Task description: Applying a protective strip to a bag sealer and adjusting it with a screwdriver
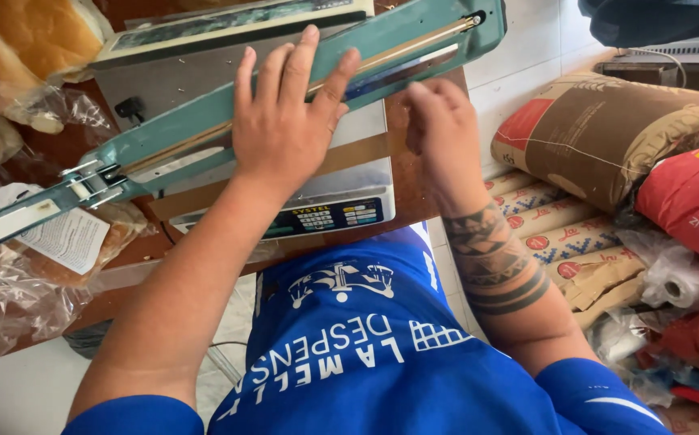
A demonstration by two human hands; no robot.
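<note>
I see sealer arm (285, 113) pressed down | left hand (285, 121) flat, spread on it | right hand (438, 129) curled at sealer edge, contents unclear | seal under way, release left.

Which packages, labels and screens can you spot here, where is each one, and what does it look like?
Scale panel: centre, beneath the left hand; dark strip with coloured keys.
Paper label: far left, white, printed, lying on clear bread bags.
Big sack: right, brown paper with a red patch.
Red bag: right edge.
Stacked sacks: below it, tan with red marks.
</note>
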